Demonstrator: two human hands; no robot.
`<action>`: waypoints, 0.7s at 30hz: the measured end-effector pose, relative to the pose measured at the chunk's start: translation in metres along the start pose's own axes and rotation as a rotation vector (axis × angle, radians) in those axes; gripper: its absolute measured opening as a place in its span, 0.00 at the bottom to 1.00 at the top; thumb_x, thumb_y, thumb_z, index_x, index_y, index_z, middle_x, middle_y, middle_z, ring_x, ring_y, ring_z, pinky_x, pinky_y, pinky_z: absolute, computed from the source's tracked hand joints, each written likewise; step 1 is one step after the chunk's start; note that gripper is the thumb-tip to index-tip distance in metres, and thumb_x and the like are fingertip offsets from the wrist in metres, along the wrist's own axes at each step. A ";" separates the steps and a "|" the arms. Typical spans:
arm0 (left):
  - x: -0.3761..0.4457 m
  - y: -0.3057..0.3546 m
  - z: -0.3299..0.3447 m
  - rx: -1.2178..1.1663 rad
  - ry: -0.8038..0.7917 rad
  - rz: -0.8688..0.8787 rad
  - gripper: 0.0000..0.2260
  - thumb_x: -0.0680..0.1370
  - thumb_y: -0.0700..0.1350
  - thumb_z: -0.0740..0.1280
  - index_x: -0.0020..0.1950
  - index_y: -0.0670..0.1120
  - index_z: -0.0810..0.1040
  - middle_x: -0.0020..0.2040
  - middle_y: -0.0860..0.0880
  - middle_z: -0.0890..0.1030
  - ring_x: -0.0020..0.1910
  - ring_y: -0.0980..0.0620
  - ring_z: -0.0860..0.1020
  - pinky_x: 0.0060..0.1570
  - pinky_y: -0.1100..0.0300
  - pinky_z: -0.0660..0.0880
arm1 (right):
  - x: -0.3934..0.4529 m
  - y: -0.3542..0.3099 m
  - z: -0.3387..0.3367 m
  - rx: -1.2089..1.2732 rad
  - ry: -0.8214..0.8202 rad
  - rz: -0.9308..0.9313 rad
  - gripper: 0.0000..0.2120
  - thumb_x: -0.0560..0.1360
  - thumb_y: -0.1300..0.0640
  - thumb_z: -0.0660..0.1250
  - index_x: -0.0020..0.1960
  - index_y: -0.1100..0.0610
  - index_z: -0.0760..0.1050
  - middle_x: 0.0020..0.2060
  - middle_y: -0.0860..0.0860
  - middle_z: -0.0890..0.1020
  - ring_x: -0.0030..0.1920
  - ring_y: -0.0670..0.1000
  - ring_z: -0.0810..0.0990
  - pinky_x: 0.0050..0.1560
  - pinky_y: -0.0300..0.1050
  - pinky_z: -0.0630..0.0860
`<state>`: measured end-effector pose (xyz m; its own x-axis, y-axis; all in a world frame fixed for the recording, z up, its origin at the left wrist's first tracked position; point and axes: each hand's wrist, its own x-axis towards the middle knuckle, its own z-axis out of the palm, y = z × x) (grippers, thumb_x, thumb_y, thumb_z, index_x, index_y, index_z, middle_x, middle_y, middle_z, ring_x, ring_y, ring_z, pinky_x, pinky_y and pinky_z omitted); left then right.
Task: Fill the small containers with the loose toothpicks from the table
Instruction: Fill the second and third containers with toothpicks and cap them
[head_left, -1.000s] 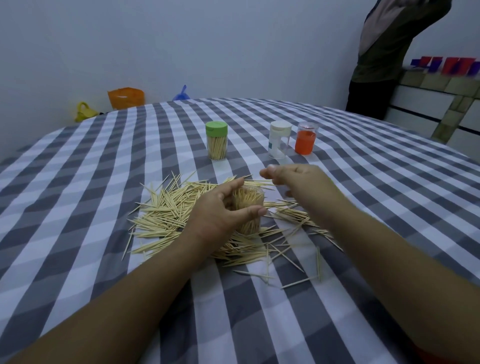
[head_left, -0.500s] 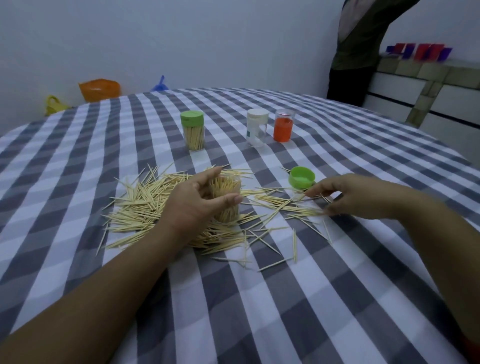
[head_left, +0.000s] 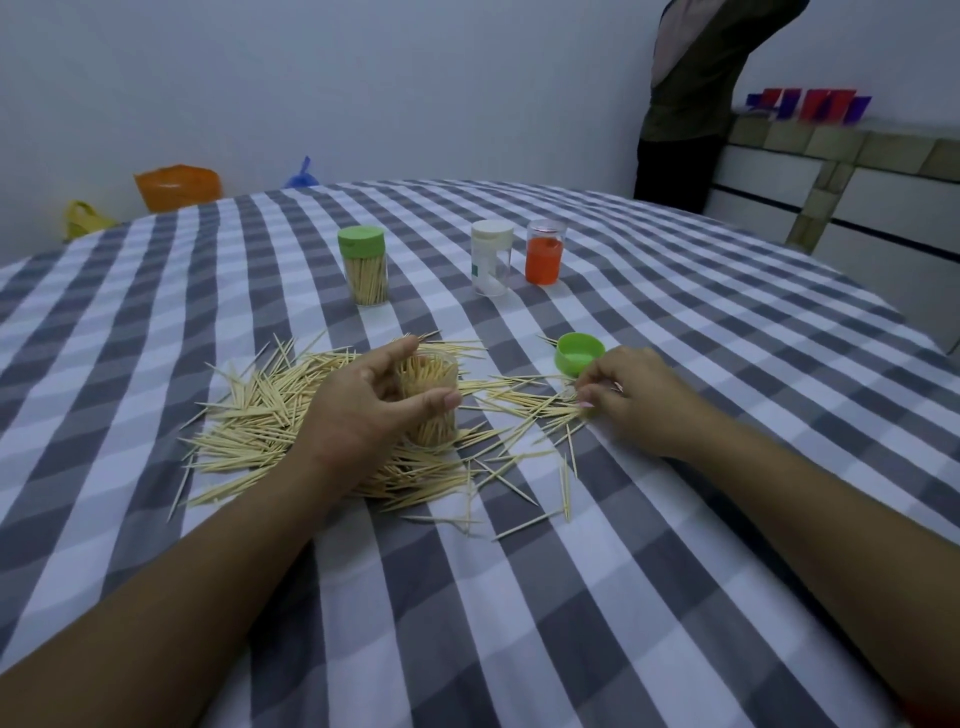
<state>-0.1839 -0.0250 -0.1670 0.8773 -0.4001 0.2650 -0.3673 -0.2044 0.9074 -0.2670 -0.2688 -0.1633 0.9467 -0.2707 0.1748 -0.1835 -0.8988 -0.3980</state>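
Under our left hand, curled round it w/ thumb in front and fingers over the far rim, stands the open clear container, upright in the pile of loose toothpicks and already packed nearly full. Just right of that hand a thinner scatter of picks runs to our right hand, whose fingertips are drawn together on a few of them at the table, pinching them, tho how many we can't tell. Just beyond the right hand lies the green lid, open side up. Well beyond both hands stand a green-capped container already full, a white-capped one and an orange one. We judge we're mid-fill on the 2nd container: next move needs the pinched picks lifted, aligned upright and dropped in w/o tipping it; lid likely soon.
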 end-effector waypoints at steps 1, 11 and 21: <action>0.000 0.000 0.000 -0.003 -0.001 0.003 0.38 0.61 0.52 0.75 0.70 0.47 0.71 0.57 0.46 0.82 0.47 0.64 0.79 0.44 0.74 0.76 | 0.003 0.002 -0.001 -0.023 0.010 0.015 0.09 0.78 0.57 0.62 0.48 0.49 0.80 0.52 0.51 0.78 0.59 0.54 0.72 0.61 0.58 0.69; 0.002 -0.003 0.000 -0.026 0.000 0.005 0.38 0.60 0.52 0.76 0.69 0.47 0.72 0.58 0.49 0.81 0.51 0.62 0.80 0.47 0.71 0.77 | 0.015 0.015 -0.020 -0.178 -0.330 0.051 0.32 0.72 0.73 0.52 0.71 0.49 0.68 0.71 0.49 0.68 0.68 0.54 0.68 0.69 0.48 0.65; 0.001 -0.001 0.001 -0.008 0.006 0.028 0.38 0.60 0.52 0.76 0.70 0.46 0.71 0.57 0.51 0.80 0.49 0.67 0.78 0.44 0.75 0.74 | 0.015 0.014 -0.020 -0.141 -0.290 0.016 0.21 0.77 0.64 0.63 0.68 0.50 0.72 0.63 0.49 0.76 0.61 0.51 0.74 0.62 0.41 0.69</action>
<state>-0.1827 -0.0260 -0.1678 0.8684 -0.4005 0.2924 -0.3895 -0.1861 0.9020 -0.2603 -0.2925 -0.1477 0.9756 -0.1943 -0.1023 -0.2150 -0.9396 -0.2661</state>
